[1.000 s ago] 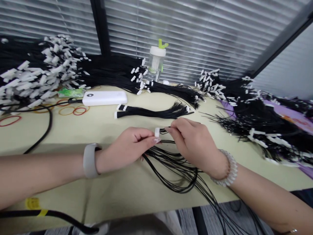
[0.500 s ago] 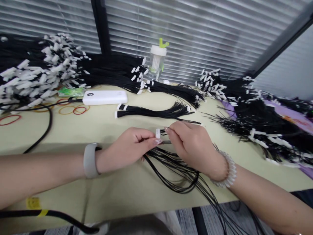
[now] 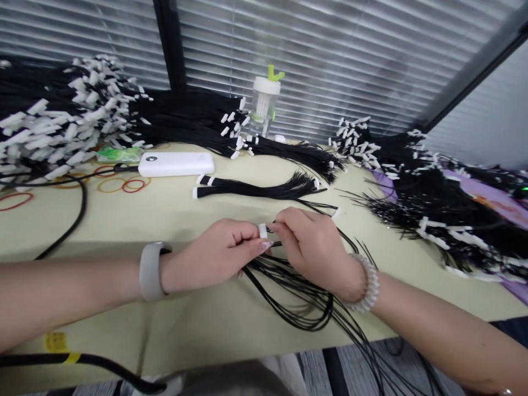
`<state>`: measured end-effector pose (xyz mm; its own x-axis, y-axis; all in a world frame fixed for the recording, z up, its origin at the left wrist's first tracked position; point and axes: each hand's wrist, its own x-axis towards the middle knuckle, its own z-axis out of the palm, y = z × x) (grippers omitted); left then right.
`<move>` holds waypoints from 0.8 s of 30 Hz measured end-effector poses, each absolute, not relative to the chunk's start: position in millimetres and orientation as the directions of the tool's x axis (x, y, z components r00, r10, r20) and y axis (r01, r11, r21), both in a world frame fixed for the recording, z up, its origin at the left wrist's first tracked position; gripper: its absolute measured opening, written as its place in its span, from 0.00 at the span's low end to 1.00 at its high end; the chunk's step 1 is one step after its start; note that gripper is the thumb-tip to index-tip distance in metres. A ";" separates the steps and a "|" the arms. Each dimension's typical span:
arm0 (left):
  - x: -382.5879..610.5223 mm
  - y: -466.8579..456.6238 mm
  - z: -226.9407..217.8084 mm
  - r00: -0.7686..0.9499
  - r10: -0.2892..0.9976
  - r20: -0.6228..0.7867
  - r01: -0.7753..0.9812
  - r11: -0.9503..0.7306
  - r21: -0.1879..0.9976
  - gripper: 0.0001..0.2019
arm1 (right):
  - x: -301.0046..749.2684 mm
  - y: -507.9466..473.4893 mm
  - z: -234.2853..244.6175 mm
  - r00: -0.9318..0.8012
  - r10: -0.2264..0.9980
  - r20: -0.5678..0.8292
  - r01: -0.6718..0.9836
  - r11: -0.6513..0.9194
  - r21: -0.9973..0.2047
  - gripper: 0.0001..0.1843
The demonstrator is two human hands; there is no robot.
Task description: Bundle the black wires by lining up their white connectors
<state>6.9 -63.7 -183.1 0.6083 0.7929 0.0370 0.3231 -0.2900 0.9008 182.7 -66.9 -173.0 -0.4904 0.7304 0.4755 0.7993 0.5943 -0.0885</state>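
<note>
Between thumb and fingers, my left hand (image 3: 225, 247) pinches a small white wire connector (image 3: 263, 230). Close against its right side, my right hand (image 3: 311, 245) has its fingers closed on a thin black wire by the connector. Some of that wire is hidden behind the fingers. A bundle of loose black wires (image 3: 305, 308) loops below both hands and trails over the table's front edge. Just beyond the hands lie tied black wire harnesses (image 3: 251, 190) with white connectors at their ends.
Large heaps of black wires with white connectors (image 3: 53, 137) fill the back left; more wires (image 3: 433, 198) lie at right on purple material. A white power bank (image 3: 177, 164), rubber bands (image 3: 134, 186) and a clear bottle (image 3: 264, 107) stand or lie behind. A black cable (image 3: 103, 363) crosses the front left.
My right hand has moved slightly left, closer to the connector, and less wire shows between them. The connector has shifted a little left and down. My left hand still pinches it.
</note>
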 end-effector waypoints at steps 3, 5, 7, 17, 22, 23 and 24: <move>8.5 -63.3 -182.6 0.548 0.837 -0.015 0.278 -0.165 0.946 0.14 | 186.5 -62.9 -167.9 -0.489 0.759 0.430 0.792 0.593 -0.147 0.12; 9.4 -62.5 -182.5 0.503 0.863 -0.051 0.240 -0.083 0.967 0.14 | 192.4 -58.2 -163.7 -0.479 0.774 0.415 0.770 0.597 -0.225 0.10; 9.9 -61.4 -183.3 0.479 0.874 -0.077 0.213 -0.031 0.977 0.14 | 199.9 -52.6 -159.8 -0.462 0.792 0.398 0.762 0.584 -0.278 0.08; 7.8 -57.7 -189.6 0.350 0.936 -0.044 0.164 -0.015 0.986 0.18 | 216.3 -57.4 -136.6 -0.523 0.564 0.639 0.751 0.659 0.032 0.20; 10.3 -56.3 -190.8 0.275 0.961 -0.027 0.069 0.009 0.998 0.17 | 216.2 -78.1 -125.0 -0.488 0.589 0.644 0.799 0.599 0.058 0.20; 10.8 -56.3 -190.5 0.261 0.965 -0.028 0.065 0.011 0.998 0.17 | 217.4 -79.5 -124.2 -0.498 0.647 0.577 0.813 0.579 0.051 0.23; 11.2 -56.5 -190.0 0.252 0.967 -0.030 0.067 0.014 0.998 0.17 | 219.1 -79.5 -124.1 -0.507 0.707 0.492 0.826 0.562 0.043 0.25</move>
